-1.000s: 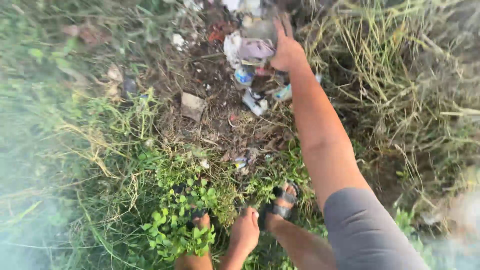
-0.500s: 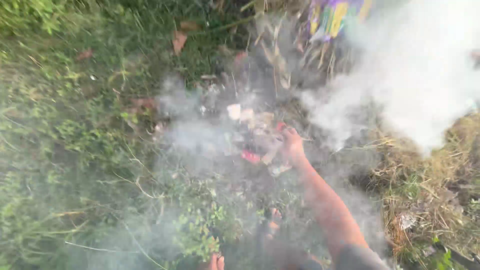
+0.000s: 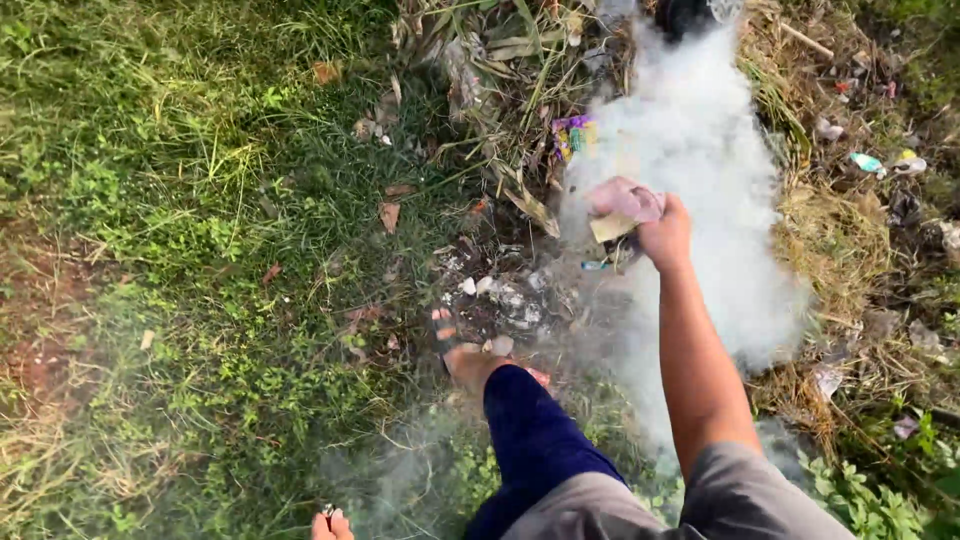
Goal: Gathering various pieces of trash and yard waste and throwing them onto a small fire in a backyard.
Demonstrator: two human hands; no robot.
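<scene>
My right hand (image 3: pixel 662 230) is stretched out over the ground and closed on a bunch of litter (image 3: pixel 620 210): a pinkish wrapper and a tan scrap of paper. Thick white smoke (image 3: pixel 700 170) rises right behind the hand. Under and left of it lies a dark patch of ash and scraps (image 3: pixel 500 290). My left hand is out of sight. My sandalled foot (image 3: pixel 470 355) and a dark blue trouser leg (image 3: pixel 530 440) stand just in front of the patch.
Green grass (image 3: pixel 180 200) covers the left side. Dry straw and scattered wrappers (image 3: pixel 880 160) lie on the right. A heap of dead stalks with a colourful wrapper (image 3: pixel 572 135) sits at the top centre. Bare toes (image 3: pixel 332 523) show at the bottom edge.
The view has shifted and the smoke has thinned on the left and gathered at the right. My right hand has lifted off the ground with litter in it. My foot has stepped forward.
</scene>
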